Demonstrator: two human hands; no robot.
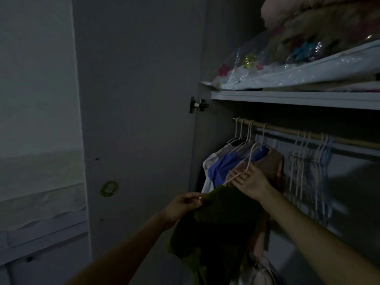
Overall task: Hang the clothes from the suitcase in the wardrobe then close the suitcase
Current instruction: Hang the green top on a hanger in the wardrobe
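Here my left hand point(186, 204) pinches the shoulder of the dark green top point(218, 221), which hangs below the rail point(287, 130) in front of the hung clothes. My right hand point(249, 182) grips the pale hanger point(245, 165) with curled fingers, its hook just short of the rail.

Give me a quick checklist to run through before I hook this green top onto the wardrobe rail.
1. Hanger in hand: ok. The right hand holds the pale hanger at its neck.
2. Garment held: ok. The left hand pinches the dark green top at its upper edge.
3. Top seated on both hanger shoulders: cannot tell, the picture is dark and the far shoulder is hidden.
4. Free space on the rail: ok, a bare gap lies between the hung clothes and the empty hangers.
5. Hook lifted to rail height: not ok, it sits well below the rail.
6. Wardrobe door out of the way: ok, open.
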